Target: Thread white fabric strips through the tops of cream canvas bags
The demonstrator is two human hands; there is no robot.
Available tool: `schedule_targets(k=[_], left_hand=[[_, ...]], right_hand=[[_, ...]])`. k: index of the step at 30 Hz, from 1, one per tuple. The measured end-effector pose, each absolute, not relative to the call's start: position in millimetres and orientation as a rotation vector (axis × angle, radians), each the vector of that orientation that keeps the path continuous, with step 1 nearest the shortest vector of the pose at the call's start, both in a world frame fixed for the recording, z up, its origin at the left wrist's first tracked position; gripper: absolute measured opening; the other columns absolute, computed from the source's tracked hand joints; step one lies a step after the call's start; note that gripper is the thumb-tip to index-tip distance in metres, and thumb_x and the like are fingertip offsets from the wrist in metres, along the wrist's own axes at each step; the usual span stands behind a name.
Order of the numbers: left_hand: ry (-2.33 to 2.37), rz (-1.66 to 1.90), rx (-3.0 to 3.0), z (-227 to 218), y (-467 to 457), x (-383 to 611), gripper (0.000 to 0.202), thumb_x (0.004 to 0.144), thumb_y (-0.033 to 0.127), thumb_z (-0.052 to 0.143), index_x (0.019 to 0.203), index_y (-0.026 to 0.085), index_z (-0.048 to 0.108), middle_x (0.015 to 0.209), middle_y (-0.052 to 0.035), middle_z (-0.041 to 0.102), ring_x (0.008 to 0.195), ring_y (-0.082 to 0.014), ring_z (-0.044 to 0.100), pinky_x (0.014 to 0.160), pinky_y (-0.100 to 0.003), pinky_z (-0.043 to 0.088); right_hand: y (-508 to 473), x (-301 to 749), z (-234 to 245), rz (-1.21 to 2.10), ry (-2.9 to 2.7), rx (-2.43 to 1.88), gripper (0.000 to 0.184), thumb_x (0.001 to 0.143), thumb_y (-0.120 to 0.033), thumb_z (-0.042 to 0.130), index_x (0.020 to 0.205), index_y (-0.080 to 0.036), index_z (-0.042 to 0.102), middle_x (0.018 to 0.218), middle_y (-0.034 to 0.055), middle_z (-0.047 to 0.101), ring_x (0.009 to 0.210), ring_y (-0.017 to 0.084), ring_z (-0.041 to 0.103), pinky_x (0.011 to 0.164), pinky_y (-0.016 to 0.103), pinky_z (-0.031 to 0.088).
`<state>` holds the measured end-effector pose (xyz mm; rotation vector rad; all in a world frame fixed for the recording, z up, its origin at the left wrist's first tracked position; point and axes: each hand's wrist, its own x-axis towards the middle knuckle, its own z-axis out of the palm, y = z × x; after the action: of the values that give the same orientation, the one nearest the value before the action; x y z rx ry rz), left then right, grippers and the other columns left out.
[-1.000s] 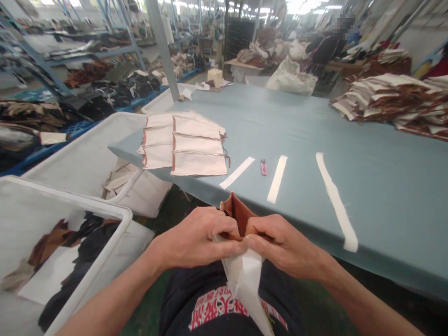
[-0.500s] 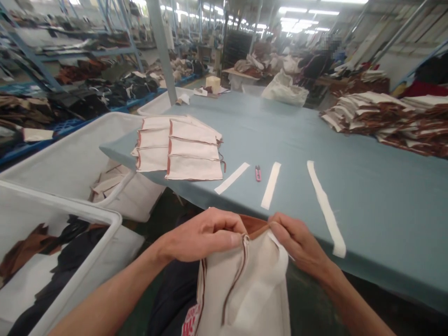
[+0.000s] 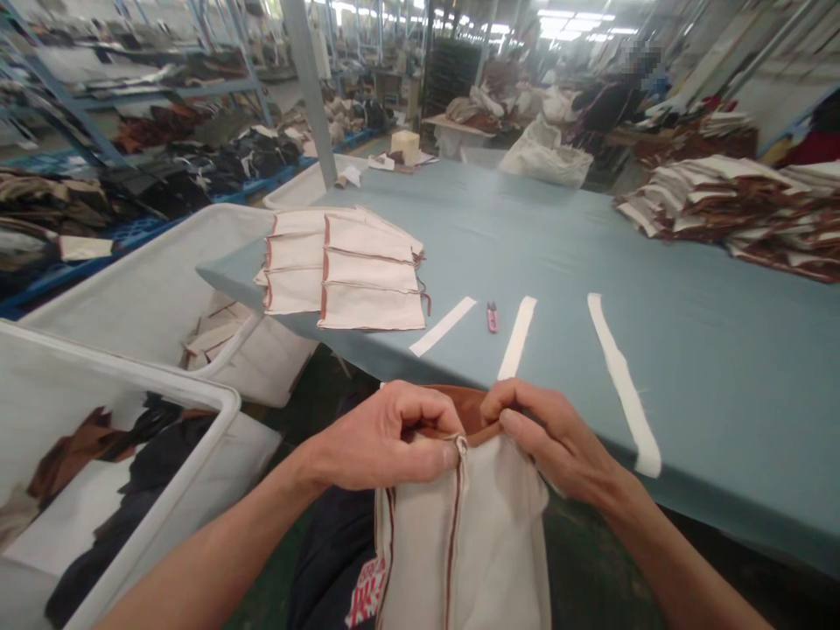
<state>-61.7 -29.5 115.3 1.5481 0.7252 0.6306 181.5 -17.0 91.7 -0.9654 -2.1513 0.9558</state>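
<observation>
A cream fabric bag (image 3: 499, 525), with dark-bound seams and a brown inside, hangs over my lap in front of the table edge. My left hand (image 3: 394, 435) pinches its top rim beside the middle seam, thumb on the outer face. On the right part of the same rim, my right hand (image 3: 551, 429) grips the brown edge between thumb and curled fingers. Beyond the hands, cream strips lie on the table, the nearest strip (image 3: 518, 337) partly behind my right hand. Pink thread snips (image 3: 492, 318) lie between two strips.
A blue-green table (image 3: 525, 227) spans the front. Stacked cream pieces with brown edges (image 3: 374, 271) sit at its left, a larger pile (image 3: 709, 206) at the right. White bins (image 3: 216, 398) stand to my left. A white sack (image 3: 544, 153) and a person (image 3: 610, 105) are farther back.
My right hand has shifted slightly inward along the rim, its fingers now more over the brown edge. The loose white strip across the bag's front no longer shows. The view has turned slightly left.
</observation>
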Motion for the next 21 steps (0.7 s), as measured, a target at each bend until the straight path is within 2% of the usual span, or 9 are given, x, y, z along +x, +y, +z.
schedule_targets(k=[3,9,14,21], left_hand=[[0.758,0.704,1.593,119,-33,-60,0.008,0.076,0.016,0.059,0.068,0.014,0.06,0.065,0.0041,0.051,0.062,-0.0088,0.043,0.057,-0.021,0.033],[0.875,0.742,1.709,127,-46,-61,0.015,0.079,0.006,0.057,0.066,0.014,0.057,0.061,0.0076,0.047,0.059,-0.0061,0.039,0.055,-0.019,0.031],[0.913,0.73,1.767,130,-53,-68,0.016,0.086,0.009,0.06,0.072,0.013,0.064,0.065,0.0064,0.056,0.061,-0.0061,0.047,0.058,-0.018,0.035],[0.949,0.735,1.719,122,-48,-69,0.019,0.082,0.011,0.056,0.064,0.014,0.06,0.058,0.0068,0.049,0.055,-0.0059,0.04,0.051,-0.018,0.031]], right_hand=[[-26,166,112,0.844,-2.225,-0.842,0.006,0.087,-0.024,0.057,0.083,-0.02,0.058,0.075,-0.0009,0.061,0.067,0.014,0.054,0.063,0.025,0.041],[-30,144,125,0.823,-2.295,-0.788,0.013,0.087,-0.025,0.06,0.078,-0.021,0.052,0.072,-0.0027,0.058,0.065,0.012,0.05,0.063,0.025,0.037],[-25,144,122,0.952,-2.317,-0.796,0.012,0.09,-0.02,0.056,0.078,-0.021,0.053,0.073,-0.0033,0.059,0.065,0.011,0.051,0.063,0.023,0.039],[-30,136,120,0.737,-2.334,-0.76,0.014,0.085,-0.01,0.05,0.077,-0.021,0.051,0.07,-0.0024,0.059,0.062,0.011,0.051,0.06,0.023,0.038]])
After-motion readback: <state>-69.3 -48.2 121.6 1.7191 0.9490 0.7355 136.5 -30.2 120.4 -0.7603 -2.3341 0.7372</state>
